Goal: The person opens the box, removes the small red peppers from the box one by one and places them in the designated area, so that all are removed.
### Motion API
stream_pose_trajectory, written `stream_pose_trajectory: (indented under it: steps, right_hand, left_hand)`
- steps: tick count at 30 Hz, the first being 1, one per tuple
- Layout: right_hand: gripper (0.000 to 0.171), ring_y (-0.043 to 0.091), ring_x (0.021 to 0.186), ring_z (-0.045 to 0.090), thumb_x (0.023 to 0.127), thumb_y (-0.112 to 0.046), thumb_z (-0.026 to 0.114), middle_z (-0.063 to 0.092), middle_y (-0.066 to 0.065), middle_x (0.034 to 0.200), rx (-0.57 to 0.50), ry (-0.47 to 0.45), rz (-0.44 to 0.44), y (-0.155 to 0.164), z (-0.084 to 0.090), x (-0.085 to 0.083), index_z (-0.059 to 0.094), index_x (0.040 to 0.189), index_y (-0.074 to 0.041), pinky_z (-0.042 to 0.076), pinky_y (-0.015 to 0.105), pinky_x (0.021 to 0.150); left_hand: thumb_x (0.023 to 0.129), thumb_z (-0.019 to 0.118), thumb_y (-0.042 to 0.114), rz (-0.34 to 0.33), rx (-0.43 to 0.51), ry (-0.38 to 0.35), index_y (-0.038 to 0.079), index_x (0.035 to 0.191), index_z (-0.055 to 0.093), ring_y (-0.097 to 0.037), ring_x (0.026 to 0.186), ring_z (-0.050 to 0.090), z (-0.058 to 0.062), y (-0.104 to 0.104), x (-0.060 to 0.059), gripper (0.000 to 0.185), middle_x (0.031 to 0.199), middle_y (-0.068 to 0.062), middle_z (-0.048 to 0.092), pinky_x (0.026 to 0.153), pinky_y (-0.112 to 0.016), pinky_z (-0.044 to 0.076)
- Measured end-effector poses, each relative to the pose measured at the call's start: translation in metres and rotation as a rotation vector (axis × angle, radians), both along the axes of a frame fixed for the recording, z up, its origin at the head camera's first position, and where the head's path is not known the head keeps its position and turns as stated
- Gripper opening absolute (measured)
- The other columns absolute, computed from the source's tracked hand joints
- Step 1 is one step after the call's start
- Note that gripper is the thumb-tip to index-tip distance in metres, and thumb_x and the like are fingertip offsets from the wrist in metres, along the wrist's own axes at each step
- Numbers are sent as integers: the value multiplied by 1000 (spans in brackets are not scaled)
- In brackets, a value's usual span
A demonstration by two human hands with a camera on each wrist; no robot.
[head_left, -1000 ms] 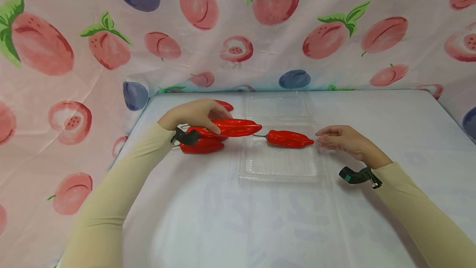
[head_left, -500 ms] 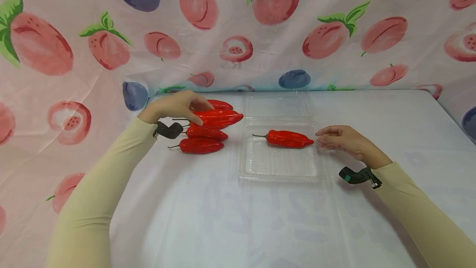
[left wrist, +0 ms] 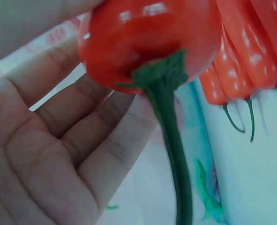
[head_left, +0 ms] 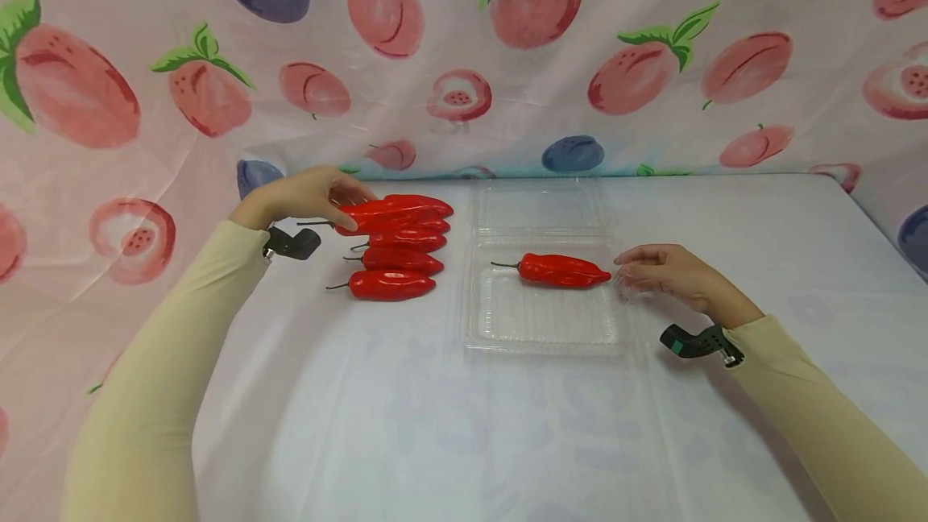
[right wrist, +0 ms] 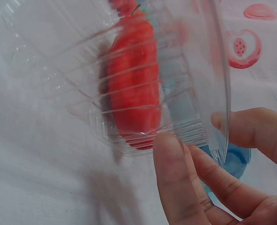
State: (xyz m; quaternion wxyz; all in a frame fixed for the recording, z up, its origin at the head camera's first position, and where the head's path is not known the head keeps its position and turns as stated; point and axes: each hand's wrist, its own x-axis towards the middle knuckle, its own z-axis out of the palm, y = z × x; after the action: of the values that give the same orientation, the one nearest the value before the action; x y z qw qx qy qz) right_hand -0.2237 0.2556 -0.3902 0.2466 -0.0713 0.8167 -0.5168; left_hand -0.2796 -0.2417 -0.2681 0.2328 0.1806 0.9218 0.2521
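My left hand (head_left: 319, 193) holds a red chili pepper (left wrist: 152, 28) with a long green stem, over the back of a row of similar red peppers (head_left: 391, 286) at left. It overlaps the farthest peppers in the head view, so contact there is hard to tell. At centre lies an open clear plastic clamshell box (head_left: 544, 347); one red pepper (head_left: 564, 271) lies crosswise in its near half. My right hand (head_left: 674, 276) pinches the box's right rim between thumb and fingers; the right wrist view shows that pepper through the ribbed wall.
The box's clear lid (head_left: 540, 206) lies folded back toward the rear. A pale cloth covers the table (head_left: 507, 441). Behind and at left hangs a fruit-printed curtain (head_left: 536, 79). A black wrist camera (head_left: 293, 244) sits on each wrist.
Holding the pepper, my left hand has moved left and back, from beside the box to the rear of the row, uncovering the nearer peppers. My right hand and the box have stayed put.
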Motion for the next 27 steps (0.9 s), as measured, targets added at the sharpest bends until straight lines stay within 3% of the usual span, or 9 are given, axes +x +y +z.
stream_pose_trajectory:
  steps: [8,18,27]
  right_hand:
    - [50,2,87,63,95,-22,55,66,-5,100,-6,-6,1,0,-2,-1,42,131,11,52,18,80]
    - [49,2,87,62,95,-21,54,65,-6,99,-13,-12,-3,0,-2,-1,42,131,11,52,18,80]
    - [50,2,87,63,95,-23,54,65,-6,99,-4,-6,3,0,-1,-1,43,131,10,52,18,81]
  left_hand:
    - [83,70,10,23,-27,17,5,125,59,-20,92,64,-4,-21,-5,44,110,-12,67,79,-35,57]
    - [83,70,12,96,-43,5,5,127,58,-30,113,56,-14,-44,-11,46,123,-17,61,88,-40,54]
    - [82,72,12,130,-46,12,3,126,58,-27,109,57,-26,-64,-16,47,122,-17,62,84,-37,55]
